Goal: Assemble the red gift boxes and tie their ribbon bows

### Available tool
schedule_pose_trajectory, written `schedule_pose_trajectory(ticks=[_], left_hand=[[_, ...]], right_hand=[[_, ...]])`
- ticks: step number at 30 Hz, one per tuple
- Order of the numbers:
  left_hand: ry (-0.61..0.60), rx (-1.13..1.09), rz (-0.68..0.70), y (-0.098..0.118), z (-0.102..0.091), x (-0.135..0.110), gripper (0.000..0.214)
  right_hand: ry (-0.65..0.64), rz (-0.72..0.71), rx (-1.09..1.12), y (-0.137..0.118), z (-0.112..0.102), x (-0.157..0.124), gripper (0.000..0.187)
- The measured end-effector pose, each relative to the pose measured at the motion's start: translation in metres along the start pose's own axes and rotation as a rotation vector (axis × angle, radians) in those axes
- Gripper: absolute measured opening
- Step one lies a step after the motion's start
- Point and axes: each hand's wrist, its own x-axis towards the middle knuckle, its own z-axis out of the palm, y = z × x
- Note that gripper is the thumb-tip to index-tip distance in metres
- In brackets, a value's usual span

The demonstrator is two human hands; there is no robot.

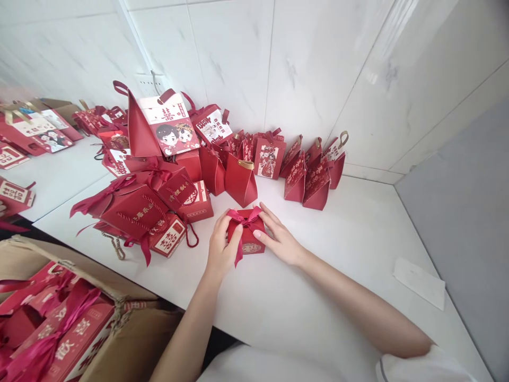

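A small red gift box point(253, 248) stands on the white table in front of me, with a crimson ribbon bow point(245, 217) tied on its top. My left hand point(221, 248) is wrapped round the box's left side, its thumb at the bow. From the right, my right hand point(283, 241) holds the same box, thumb against the front near the knot and fingers reaching over the far edge. One ribbon tail hangs down beside the left thumb. The far sides of the box are hidden by my hands. Just behind it stands a red triangular box point(241, 183) with a gold loop.
Red gift boxes with ribbons point(133, 209) are piled at the left. Several patterned triangular boxes point(317, 183) stand by the tiled wall. An open cardboard carton point(135, 339) of red boxes sits at lower left. A white paper piece point(419, 282) lies at right, near a grey panel point(461, 201).
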Motion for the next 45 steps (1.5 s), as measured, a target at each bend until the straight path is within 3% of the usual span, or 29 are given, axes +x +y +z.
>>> schedule_pose_trajectory(ticks=[7,12,16,22,30,45], left_hand=[[0.095,-0.041,0.031,-0.009,0.012,-0.012,0.044],[0.114,0.009,0.207,-0.006,0.012,-0.022,0.057],[0.067,-0.002,0.219,-0.006,0.013,-0.024,0.066],[-0.039,-0.033,0.134,-0.005,0.013,-0.024,0.073],[0.013,-0.102,0.255,-0.01,0.01,-0.024,0.068],[0.047,-0.186,0.308,-0.016,0.01,-0.026,0.058]], right_hand=[[0.048,-0.109,-0.035,0.007,0.019,-0.008,0.09],[0.167,-0.225,-0.051,0.006,0.025,-0.013,0.103],[0.258,-0.234,-0.081,0.009,0.033,-0.017,0.104],[0.251,-0.196,-0.085,0.017,0.035,-0.018,0.1],[0.313,-0.264,-0.095,0.013,0.036,-0.018,0.105],[0.418,-0.353,-0.089,0.012,0.039,-0.021,0.1]])
